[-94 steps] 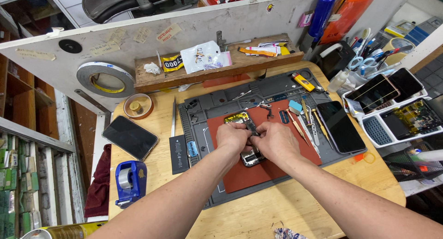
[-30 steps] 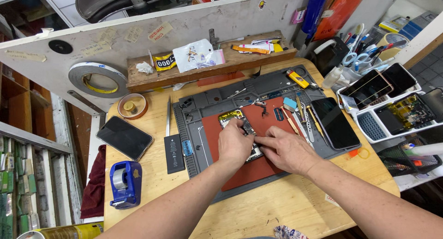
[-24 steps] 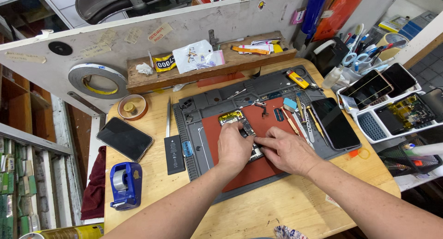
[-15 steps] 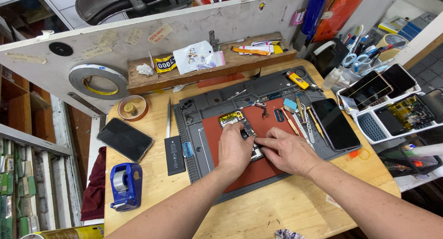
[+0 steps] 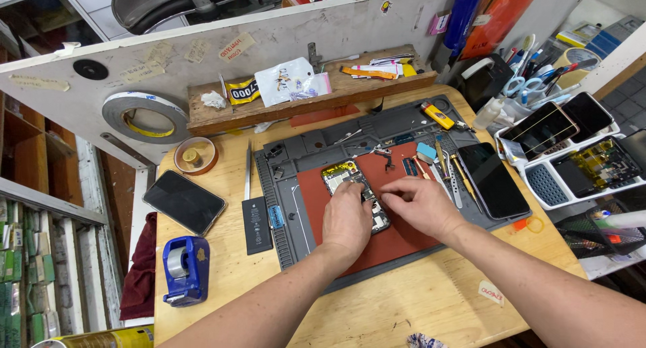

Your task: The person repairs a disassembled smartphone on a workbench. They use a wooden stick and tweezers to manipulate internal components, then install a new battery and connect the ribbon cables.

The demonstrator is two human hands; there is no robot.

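Opened phone (image 5: 350, 186) lies tilted on the red mat (image 5: 397, 237), circuit side up. Left hand (image 5: 346, 220) rests flat over its lower half, pressing, not clasping; right hand (image 5: 420, 203) pinches at its right edge (whether anything sits between the fingertips, cannot tell). Tools (image 5: 444, 166) just right; black screen (image 5: 492, 180) beyond them.

Two bare hands, left (image 5: 346, 220) and right (image 5: 422, 203), on bare forearms entering from six o'clock and five o'clock. No sleeves, gloves, rings, watch or bracelet in sight. Fine hair along both forearms. Short, unpainted fingernails on the right hand's fingers (image 5: 393, 184). Upper arms cut off by the frame edge.
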